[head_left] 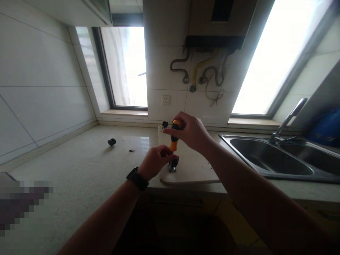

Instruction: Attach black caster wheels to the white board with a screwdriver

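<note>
My right hand [190, 131] is wrapped round the orange and black handle of a screwdriver [174, 144], which stands nearly upright. Below it, a black caster wheel [174, 163] with a metal mounting plate [172, 170] sits at the near left corner of a pale board [191, 166]. My left hand [156, 159] is closed in a pinch at the lower end of the screwdriver, right against the caster. Whether its fingertips hold the shaft, a screw or the wheel is hidden. Another caster [165, 124] stands at the board's far left corner.
A loose caster [112, 141] and a small pile of dark screws [131, 151] lie on the speckled countertop [87, 166] to the left. At the right is a steel double sink [265, 156] with a faucet [289, 118]. Pipes [195, 72] hang on the back wall.
</note>
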A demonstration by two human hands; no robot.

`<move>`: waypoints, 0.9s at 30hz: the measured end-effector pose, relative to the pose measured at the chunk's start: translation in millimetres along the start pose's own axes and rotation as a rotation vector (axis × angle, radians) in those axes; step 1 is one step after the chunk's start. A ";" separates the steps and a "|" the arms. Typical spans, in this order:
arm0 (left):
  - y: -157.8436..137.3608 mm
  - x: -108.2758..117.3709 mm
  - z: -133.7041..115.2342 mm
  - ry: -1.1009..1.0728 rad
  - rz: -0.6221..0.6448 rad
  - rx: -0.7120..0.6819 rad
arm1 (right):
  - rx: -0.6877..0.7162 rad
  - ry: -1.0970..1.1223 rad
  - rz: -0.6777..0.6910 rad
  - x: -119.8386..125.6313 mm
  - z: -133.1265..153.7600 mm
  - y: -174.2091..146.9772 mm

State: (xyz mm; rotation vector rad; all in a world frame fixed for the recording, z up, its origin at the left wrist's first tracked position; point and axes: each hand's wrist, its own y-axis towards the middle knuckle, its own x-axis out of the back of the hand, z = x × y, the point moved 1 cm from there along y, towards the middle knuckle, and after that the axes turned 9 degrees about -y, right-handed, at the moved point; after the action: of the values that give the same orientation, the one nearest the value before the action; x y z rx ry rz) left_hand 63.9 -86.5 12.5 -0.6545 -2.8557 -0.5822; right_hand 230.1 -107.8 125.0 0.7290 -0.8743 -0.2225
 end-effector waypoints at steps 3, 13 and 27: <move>-0.7 2.5 -4.5 0.048 -0.009 -0.020 | 0.050 0.289 0.224 -0.5 -2.2 0.4; -2.1 5.2 -7.3 -0.031 0.068 -0.011 | -0.032 0.309 0.225 1.9 -6.1 -2.6; -3.2 2.6 -7.4 -0.050 0.006 0.008 | 0.079 0.535 0.530 3.2 -11.0 6.8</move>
State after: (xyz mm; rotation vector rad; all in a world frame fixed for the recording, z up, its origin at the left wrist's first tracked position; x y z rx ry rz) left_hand 60.6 -91.2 18.8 -0.6854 -2.8995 -0.5608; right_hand 239.8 -98.9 126.8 0.5652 -0.5351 0.4655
